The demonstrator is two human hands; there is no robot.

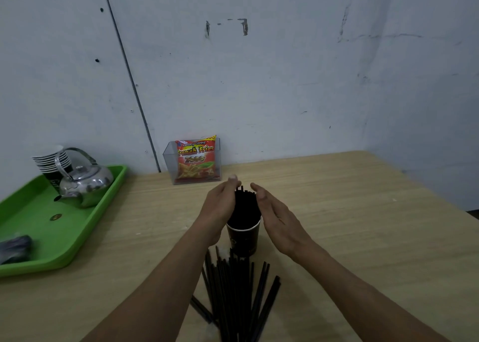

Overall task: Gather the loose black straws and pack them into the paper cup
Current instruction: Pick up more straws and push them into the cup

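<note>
A dark paper cup (243,240) stands upright on the wooden table (363,225), with a thick bunch of black straws (246,204) standing in it. My left hand (220,207) presses flat against the left side of the bunch. My right hand (277,217) cups the right side, fingers straight and apart from the straws at the tips. Neither hand closes around the bunch. Several loose black straws (238,297) lie fanned out on the table just in front of the cup, between my forearms.
A green tray (51,240) at the left carries a steel kettle (85,183), a stack of paper cups (51,160) and a dark bundle (15,245). A clear box with a snack bag (195,162) stands against the wall behind the cup.
</note>
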